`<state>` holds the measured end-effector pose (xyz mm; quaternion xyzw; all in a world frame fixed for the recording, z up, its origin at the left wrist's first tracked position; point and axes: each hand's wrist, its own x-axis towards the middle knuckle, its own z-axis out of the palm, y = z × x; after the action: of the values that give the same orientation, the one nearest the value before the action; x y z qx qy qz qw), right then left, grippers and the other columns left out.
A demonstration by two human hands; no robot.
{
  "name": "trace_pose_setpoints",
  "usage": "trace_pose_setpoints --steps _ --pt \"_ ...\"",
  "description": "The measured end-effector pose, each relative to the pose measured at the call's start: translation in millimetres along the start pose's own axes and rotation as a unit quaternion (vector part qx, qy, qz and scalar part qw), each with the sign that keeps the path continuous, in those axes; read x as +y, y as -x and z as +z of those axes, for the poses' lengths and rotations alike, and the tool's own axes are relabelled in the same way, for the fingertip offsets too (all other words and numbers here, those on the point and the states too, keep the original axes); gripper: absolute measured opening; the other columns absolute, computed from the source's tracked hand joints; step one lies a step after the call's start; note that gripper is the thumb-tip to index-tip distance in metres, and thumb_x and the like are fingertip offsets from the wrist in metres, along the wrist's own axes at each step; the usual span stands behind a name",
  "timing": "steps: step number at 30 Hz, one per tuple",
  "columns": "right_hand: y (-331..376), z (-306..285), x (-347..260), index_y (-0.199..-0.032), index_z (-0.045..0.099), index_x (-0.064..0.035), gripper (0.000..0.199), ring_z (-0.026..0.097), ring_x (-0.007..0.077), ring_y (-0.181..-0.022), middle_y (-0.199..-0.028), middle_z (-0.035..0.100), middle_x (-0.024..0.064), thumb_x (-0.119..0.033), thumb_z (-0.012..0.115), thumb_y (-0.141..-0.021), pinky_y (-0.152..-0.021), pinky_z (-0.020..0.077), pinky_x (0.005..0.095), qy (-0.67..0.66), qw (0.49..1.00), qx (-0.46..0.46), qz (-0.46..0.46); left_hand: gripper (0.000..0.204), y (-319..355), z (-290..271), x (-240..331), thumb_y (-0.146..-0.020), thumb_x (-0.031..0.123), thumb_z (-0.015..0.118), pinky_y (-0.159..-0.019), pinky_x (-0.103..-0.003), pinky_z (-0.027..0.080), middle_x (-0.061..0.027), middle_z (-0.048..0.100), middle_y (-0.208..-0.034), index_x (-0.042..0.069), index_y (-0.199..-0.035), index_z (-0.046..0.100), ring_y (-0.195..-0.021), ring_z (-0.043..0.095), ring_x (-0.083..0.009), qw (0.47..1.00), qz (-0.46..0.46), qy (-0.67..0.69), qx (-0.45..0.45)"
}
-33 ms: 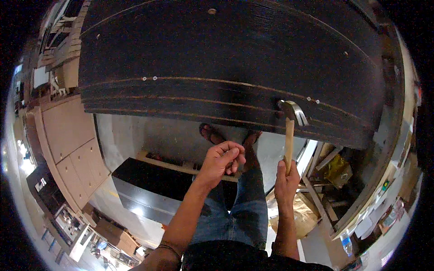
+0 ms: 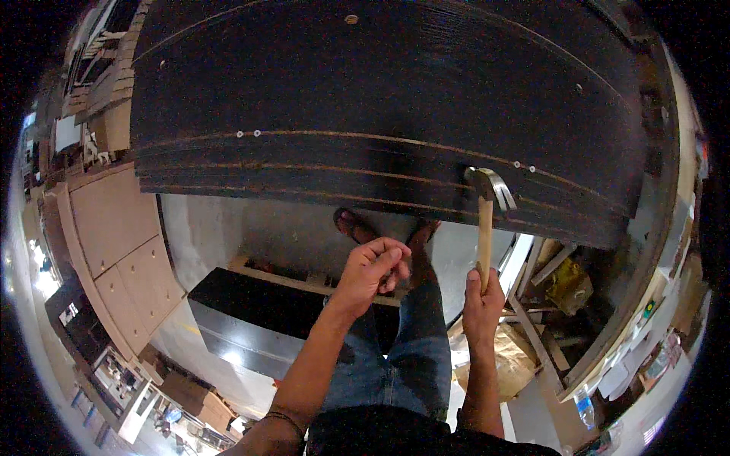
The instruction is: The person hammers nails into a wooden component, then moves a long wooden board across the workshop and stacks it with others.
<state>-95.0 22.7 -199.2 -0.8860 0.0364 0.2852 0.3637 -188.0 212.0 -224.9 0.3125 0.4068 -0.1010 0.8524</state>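
Note:
My right hand (image 2: 484,304) is closed round the light wooden handle of a claw hammer (image 2: 484,228). The hammer stands head up in the picture, its metal head overlapping the near edges of a stack of dark boards (image 2: 380,99). My left hand (image 2: 375,270) is held in front of my legs, short of the boards, with fingers curled and the thumb against them. Whatever those fingers may hold is hidden. Two small pale round fittings (image 2: 249,134) sit along the top board's near edge at the left, and a similar pair (image 2: 525,167) at the right.
Below the boards at the left lies a black panel with a glossy grey side (image 2: 251,327). Beige panels with small holes (image 2: 114,228) stand further left. At the right are a wooden frame (image 2: 532,327), a brown paper bag (image 2: 502,365) and a plastic bottle (image 2: 584,410).
The curled fingers of my left hand have shifted very slightly. The hammer and my right hand stay in nearly the same place.

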Motion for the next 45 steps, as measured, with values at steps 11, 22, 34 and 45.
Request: trace_pose_setpoints --steps 11,22,34,45 --pt "20.6 -40.1 75.8 -0.089 0.054 -0.0040 0.027 0.038 0.0045 -0.051 -0.061 0.042 -0.0034 -0.031 0.055 -0.091 -0.045 0.0311 0.0211 -0.128 0.991 0.000 0.039 0.025 -32.6 77.0 0.6 -0.091 0.019 0.055 -0.052 -0.015 0.035 0.0016 0.057 -0.076 0.006 -0.112 0.060 -0.061 0.046 -0.0029 0.999 0.019 -0.043 -0.011" --pt "0.0 -77.1 94.1 -0.094 0.053 -0.0035 0.036 0.038 0.0042 -0.044 -0.058 0.042 -0.0029 -0.040 0.056 -0.090 -0.039 0.0310 0.0204 -0.193 0.981 0.012 0.028 0.020 -85.7 128.9 5.4 -0.089 0.016 0.056 -0.048 -0.017 0.032 0.0011 0.060 -0.077 0.004 -0.103 0.064 -0.056 0.042 -0.0017 0.984 0.154 -0.052 0.067" --pt "-10.9 -97.8 112.5 -0.094 0.055 -0.0030 0.026 0.041 0.0048 -0.056 -0.068 0.048 -0.0025 -0.029 0.058 -0.089 -0.048 0.0338 0.0213 -0.150 0.989 -0.004 0.001 0.016 -105.0 146.5 16.2 -0.082 0.010 0.061 -0.065 -0.024 0.049 -0.0081 0.068 -0.079 -0.002 -0.091 0.067 -0.071 0.064 -0.0128 0.908 0.238 -0.315 0.141" --pt "-6.9 -89.0 91.2 -0.089 0.055 -0.0022 0.032 0.037 0.0038 -0.056 -0.068 0.044 -0.0043 -0.034 0.056 -0.090 -0.049 0.0284 0.0200 -0.074 0.996 0.010 -0.054 0.017 -111.6 149.7 23.3 -0.079 0.012 0.061 -0.057 -0.027 0.049 -0.0108 0.067 -0.070 0.000 -0.089 0.068 -0.061 0.062 -0.0132 0.841 0.257 -0.447 0.166"
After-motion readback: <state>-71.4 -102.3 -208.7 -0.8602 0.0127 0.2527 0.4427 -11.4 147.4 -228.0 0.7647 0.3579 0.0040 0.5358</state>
